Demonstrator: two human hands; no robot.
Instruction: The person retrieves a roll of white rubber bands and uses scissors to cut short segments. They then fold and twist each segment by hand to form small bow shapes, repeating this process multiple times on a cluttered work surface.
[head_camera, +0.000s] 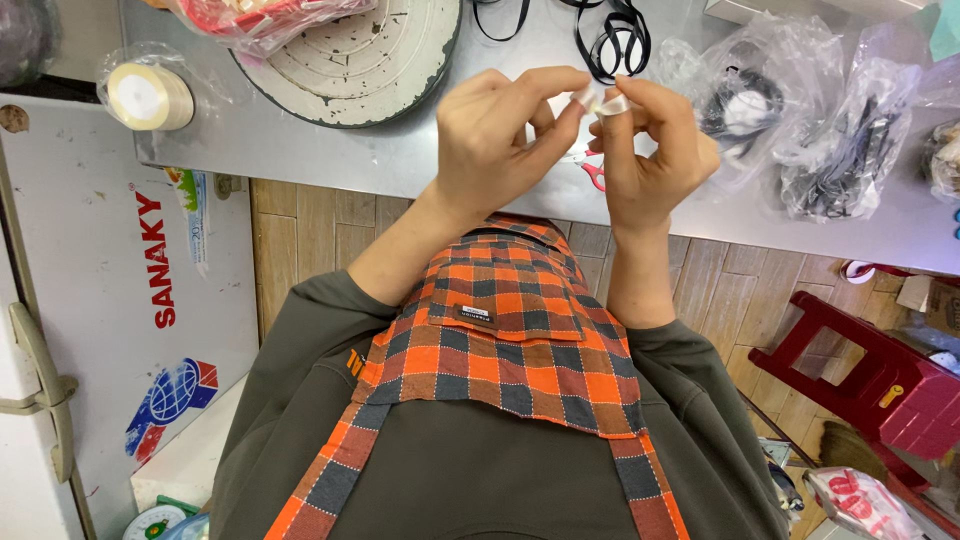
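Pale ribbon piece: a small whitish, glossy scrap (603, 101) pinched between both hands, held in the air above the near edge of the metal table (400, 150).
Left hand: the left hand (495, 135) is curled, thumb and forefinger closed on the left end of the scrap, other fingers folded in.
Right hand: the right hand (650, 150) is likewise curled, its fingertips closed on the right end; the two hands touch at the tips.
Bags: two clear crinkled plastic bags lie right of the hands, one (745, 100) holding a dark coil with something white, the other (850, 150) holding dark tangled pieces.
Wrapped roll: a cream tape roll (150, 95) sits inside thin clear film at the table's left edge.
Top bag: a clear bag with red and pink contents (260, 20) rests on a round, chipped white disc (350, 70).
Loose items: black ribbon loops (610, 40) lie flat beyond the hands; red scissor handles (595, 175) show just beneath them.
Surfaces: table is smooth dull steel; floor is wood-look planks (320, 230).
Edges and room: a bare strip of table lies between disc and hands; a red plastic stool (860, 370) stands near the person's right, a white chest cabinet (90, 300) close on the left.
Clothing: orange-and-grey checked apron (500, 340) over an olive top.
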